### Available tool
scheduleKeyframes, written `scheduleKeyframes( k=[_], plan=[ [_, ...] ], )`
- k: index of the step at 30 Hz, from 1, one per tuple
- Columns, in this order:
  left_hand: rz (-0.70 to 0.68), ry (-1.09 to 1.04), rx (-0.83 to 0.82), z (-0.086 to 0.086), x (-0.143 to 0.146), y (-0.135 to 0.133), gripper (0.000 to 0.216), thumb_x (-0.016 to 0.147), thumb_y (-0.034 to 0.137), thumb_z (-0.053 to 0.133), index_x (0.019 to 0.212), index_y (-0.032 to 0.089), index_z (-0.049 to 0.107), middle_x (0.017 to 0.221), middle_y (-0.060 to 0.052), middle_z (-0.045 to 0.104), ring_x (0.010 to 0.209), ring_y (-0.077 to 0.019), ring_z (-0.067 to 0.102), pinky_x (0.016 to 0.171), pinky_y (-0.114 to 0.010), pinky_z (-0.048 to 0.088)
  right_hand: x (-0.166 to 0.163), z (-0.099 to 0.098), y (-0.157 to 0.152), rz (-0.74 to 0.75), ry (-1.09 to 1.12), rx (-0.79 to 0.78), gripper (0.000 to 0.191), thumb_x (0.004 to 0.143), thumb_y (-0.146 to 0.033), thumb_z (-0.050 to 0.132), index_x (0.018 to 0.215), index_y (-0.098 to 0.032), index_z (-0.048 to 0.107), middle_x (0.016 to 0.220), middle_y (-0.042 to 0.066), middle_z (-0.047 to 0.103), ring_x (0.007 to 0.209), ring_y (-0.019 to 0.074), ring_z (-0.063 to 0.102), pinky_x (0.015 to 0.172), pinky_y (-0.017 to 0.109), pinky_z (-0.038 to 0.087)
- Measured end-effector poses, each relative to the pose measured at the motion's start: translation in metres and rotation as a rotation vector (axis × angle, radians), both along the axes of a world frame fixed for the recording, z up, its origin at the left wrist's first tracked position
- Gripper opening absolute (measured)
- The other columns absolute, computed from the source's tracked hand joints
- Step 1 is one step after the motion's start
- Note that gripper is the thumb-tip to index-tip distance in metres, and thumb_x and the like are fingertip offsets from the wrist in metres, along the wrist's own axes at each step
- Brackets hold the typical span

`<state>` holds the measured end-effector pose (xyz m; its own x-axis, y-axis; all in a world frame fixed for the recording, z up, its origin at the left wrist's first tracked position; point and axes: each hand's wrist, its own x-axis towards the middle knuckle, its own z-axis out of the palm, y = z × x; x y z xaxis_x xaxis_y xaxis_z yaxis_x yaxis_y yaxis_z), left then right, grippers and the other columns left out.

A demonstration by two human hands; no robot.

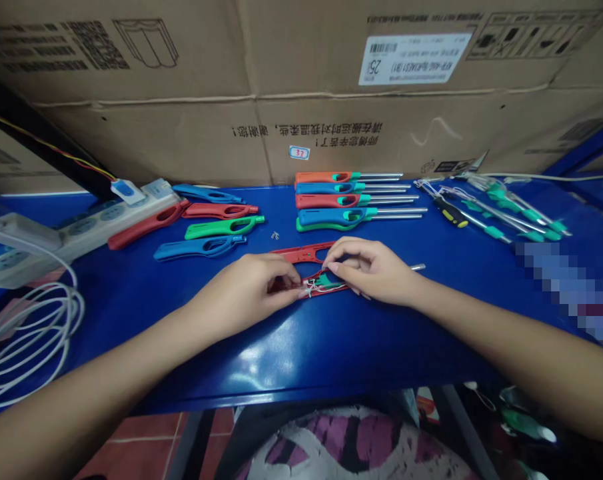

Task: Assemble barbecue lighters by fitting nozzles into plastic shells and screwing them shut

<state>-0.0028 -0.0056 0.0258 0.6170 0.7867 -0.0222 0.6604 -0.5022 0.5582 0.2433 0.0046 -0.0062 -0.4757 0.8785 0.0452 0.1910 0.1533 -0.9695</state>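
Observation:
An opened red gas lighter shell (pixel 322 291) lies on the blue table in front of me, with white wires (pixel 312 285) and a green inner part (pixel 330 281) in it. My left hand (pixel 248 287) is closed around the shell's left end, thumb near the wires. Over the right part, my right hand (pixel 376 270) has thumb and forefinger pinched together; what lies between them is hidden. A metal tube tip (pixel 418 267) shows beyond the right hand. Just behind lies the other red shell half (pixel 298 255), partly covered by my right fingers.
Assembled lighters (pixel 331 201) lie at the back middle, coloured shell halves (pixel 216 229) at back left. Small screws (pixel 275 235) sit between. A screwdriver (pixel 448 212) and several metal lighter tubes (pixel 516 207) lie right. A power strip (pixel 88 230) and coiled white cable (pixel 28 333) occupy the left.

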Motion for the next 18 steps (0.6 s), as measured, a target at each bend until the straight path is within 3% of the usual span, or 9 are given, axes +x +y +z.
scheduleKeyframes(
  k=[5,7,9,13,18],
  plan=[
    [-0.015,0.057,0.021,0.002,-0.002,-0.002,0.013,0.093,0.030,0.069,0.098,0.024,0.078,0.091,0.000,0.075,0.080,-0.0163,0.067,0.069,-0.027,0.048,0.003,0.006,-0.006,0.073,-0.154,0.435,0.014,0.094,-0.021,0.060,0.100,-0.015,0.072,0.100,0.006,0.065,0.060,0.0059,0.054,0.054,0.022,0.048],
    [-0.027,0.054,0.028,0.002,-0.002,-0.003,0.014,0.094,0.030,0.068,0.098,0.024,0.079,0.093,-0.001,0.075,0.083,-0.0172,0.069,0.072,-0.027,0.050,0.005,0.011,-0.009,0.177,-0.242,0.626,0.021,0.096,-0.018,0.056,0.111,-0.015,0.071,0.108,0.008,0.070,0.082,0.0118,0.066,0.074,0.026,0.056],
    [-0.028,0.063,0.047,0.001,-0.002,-0.004,0.015,0.095,0.031,0.067,0.099,0.024,0.080,0.094,-0.002,0.076,0.085,-0.0184,0.070,0.075,-0.028,0.052,0.006,0.014,-0.013,0.289,-0.340,0.761,0.027,0.098,-0.016,0.053,0.119,-0.014,0.069,0.117,0.009,0.073,0.105,0.0176,0.068,0.092,0.032,0.055],
    [-0.040,0.103,0.095,0.001,-0.002,-0.007,0.017,0.096,0.030,0.066,0.103,0.024,0.080,0.098,-0.003,0.076,0.089,-0.0201,0.071,0.079,-0.030,0.053,0.008,0.017,-0.018,0.415,-0.540,0.911,0.035,0.101,-0.018,0.049,0.132,-0.013,0.064,0.125,0.006,0.074,0.107,0.0204,0.070,0.085,0.036,0.058],
    [0.011,0.146,0.119,0.002,0.000,-0.009,0.012,0.092,0.031,0.070,0.098,0.023,0.077,0.095,-0.001,0.076,0.086,-0.0212,0.071,0.070,-0.030,0.052,0.011,0.020,-0.024,0.456,-0.672,0.838,0.042,0.102,-0.024,0.047,0.141,-0.015,0.057,0.137,0.006,0.068,0.113,0.0210,0.071,0.074,0.032,0.057]
  ],
)
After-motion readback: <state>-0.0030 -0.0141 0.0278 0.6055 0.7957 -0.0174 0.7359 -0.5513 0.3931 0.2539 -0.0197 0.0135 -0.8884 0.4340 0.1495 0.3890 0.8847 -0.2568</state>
